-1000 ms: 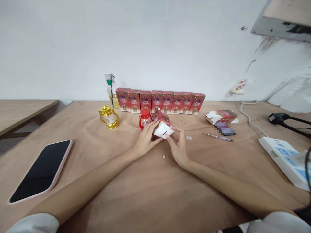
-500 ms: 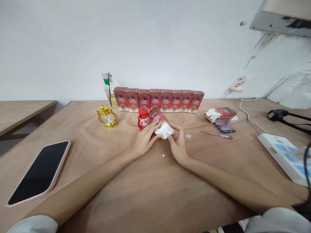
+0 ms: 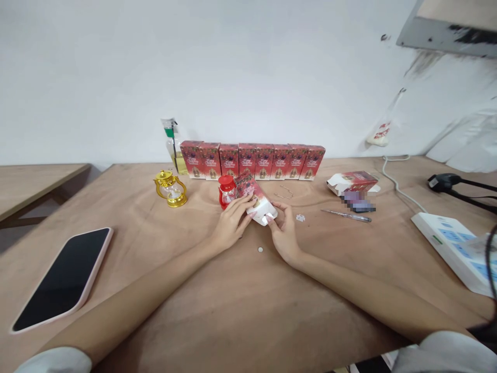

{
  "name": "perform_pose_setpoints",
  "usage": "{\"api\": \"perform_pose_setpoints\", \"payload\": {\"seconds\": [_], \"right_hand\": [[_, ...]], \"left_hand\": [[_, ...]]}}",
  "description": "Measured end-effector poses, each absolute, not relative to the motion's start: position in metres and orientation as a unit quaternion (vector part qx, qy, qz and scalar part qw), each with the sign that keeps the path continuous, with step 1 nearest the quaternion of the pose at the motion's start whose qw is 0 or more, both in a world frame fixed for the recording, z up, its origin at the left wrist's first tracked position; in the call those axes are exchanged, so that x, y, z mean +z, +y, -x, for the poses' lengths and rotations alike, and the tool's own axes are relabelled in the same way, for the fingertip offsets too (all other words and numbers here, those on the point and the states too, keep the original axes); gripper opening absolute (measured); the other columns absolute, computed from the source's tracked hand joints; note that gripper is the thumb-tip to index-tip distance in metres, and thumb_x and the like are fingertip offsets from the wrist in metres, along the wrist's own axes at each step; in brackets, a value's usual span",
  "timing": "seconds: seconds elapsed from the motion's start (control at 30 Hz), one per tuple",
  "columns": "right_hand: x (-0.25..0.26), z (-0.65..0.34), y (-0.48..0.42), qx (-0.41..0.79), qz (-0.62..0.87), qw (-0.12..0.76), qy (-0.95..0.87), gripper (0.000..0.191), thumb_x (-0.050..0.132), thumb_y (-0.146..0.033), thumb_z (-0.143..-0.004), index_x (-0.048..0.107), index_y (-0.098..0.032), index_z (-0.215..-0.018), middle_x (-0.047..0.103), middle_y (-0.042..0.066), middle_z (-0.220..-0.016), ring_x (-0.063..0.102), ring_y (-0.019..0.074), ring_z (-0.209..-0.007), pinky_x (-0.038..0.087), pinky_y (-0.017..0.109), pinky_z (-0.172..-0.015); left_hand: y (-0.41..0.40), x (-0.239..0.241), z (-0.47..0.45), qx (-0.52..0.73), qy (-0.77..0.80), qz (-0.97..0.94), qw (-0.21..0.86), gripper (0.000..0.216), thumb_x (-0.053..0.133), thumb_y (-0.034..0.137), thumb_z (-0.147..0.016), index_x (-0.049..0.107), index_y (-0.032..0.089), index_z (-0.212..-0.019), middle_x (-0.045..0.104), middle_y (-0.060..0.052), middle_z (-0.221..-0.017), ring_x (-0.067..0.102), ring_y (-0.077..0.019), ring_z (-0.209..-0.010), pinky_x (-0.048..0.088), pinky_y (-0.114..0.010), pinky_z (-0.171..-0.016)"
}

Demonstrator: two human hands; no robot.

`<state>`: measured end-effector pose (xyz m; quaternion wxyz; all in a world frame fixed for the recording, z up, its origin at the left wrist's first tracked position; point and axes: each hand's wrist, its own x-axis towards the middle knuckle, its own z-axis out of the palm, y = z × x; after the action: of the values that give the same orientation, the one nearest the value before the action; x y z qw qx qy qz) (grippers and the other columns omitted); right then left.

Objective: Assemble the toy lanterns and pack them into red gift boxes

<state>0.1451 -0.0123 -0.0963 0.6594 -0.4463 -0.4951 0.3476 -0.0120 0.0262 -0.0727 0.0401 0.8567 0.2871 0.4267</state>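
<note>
At the worktop's left I see a gold lantern, then a red lantern beside the held box. The left hand grips that tilted box's side; behind it, a row of red boxes bears pale script too blurred for me to read. The right hand pinches its white end. Farther right, a hanging bag shows red print, also illegible.
</note>
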Motion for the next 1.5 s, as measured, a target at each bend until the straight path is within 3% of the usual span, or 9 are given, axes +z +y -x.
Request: {"api": "perform_pose_setpoints", "payload": {"seconds": [0.4, 0.73, 1.03, 1.5], "right_hand": [[-0.096, -0.145, -0.012, 0.371, 0.443, 0.656, -0.485, 0.038, 0.063, -0.035, -0.076, 0.045, -0.023, -0.106, 0.056, 0.009, -0.116, 0.060, 0.0209, -0.102, 0.050, 0.042, -0.093], [-0.092, -0.145, -0.013, 0.386, 0.448, 0.651, -0.475, 0.039, 0.065, -0.033, -0.073, 0.046, -0.023, -0.105, 0.054, 0.009, -0.120, 0.061, 0.0217, -0.103, 0.049, 0.043, -0.093], [-0.093, -0.148, -0.012, 0.344, 0.465, 0.640, -0.505, 0.036, 0.065, -0.032, -0.074, 0.049, -0.023, -0.105, 0.057, 0.008, -0.118, 0.057, 0.0228, -0.109, 0.050, 0.041, -0.092], [-0.088, -0.149, -0.011, 0.324, 0.470, 0.619, -0.539, 0.036, 0.064, -0.031, -0.076, 0.053, -0.022, -0.109, 0.058, 0.008, -0.122, 0.055, 0.0227, -0.113, 0.048, 0.041, -0.093]], "left_hand": [[0.026, -0.075, 0.011, 0.431, 0.290, -0.854, 0.028, 0.028, 0.043, 0.025, -0.094, 0.055, 0.016, -0.118, 0.059, -0.013, -0.125, 0.051, -0.0221, -0.122, 0.047, -0.044, -0.099], [0.028, -0.078, 0.012, 0.461, 0.284, -0.841, 0.006, 0.030, 0.061, 0.032, -0.084, 0.057, 0.017, -0.110, 0.067, -0.011, -0.110, 0.060, -0.0224, -0.110, 0.051, -0.042, -0.092], [0.023, -0.075, 0.012, 0.434, 0.308, -0.847, 0.010, 0.020, 0.051, 0.027, -0.091, 0.056, 0.017, -0.107, 0.067, -0.010, -0.115, 0.059, -0.0219, -0.115, 0.052, -0.038, -0.094], [0.022, -0.076, 0.014, 0.416, 0.321, -0.850, 0.040, 0.023, 0.044, 0.028, -0.093, 0.057, 0.016, -0.107, 0.060, -0.013, -0.125, 0.054, -0.0237, -0.120, 0.050, -0.039, -0.096]]}}
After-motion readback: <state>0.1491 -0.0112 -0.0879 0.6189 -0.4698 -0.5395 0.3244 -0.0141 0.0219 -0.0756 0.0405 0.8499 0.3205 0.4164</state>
